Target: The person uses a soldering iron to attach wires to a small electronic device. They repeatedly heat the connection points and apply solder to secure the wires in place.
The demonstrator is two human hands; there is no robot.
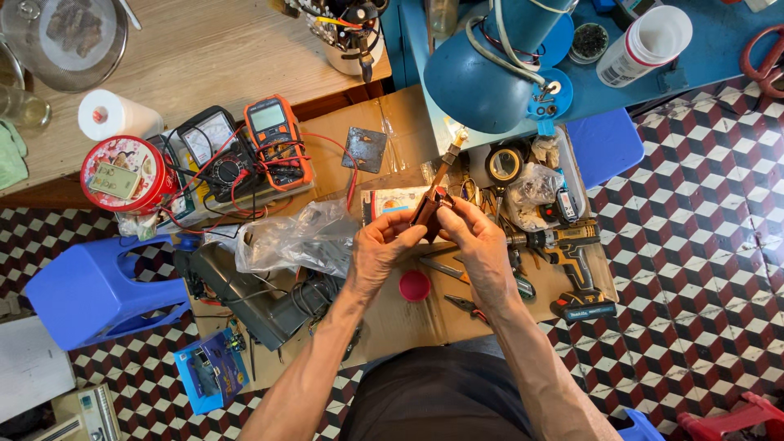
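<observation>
Hands: I saw left hand [377, 245] and right hand [478, 241] both clamped on soldering iron [433, 200] handle; judged it light, rigid; metal tip best avoided.

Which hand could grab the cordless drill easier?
Probably the right hand. The cordless drill lies just beside it on the cardboard, while the left hand is farther away. Both hands hold a brown tool, so one must let go first.
</observation>
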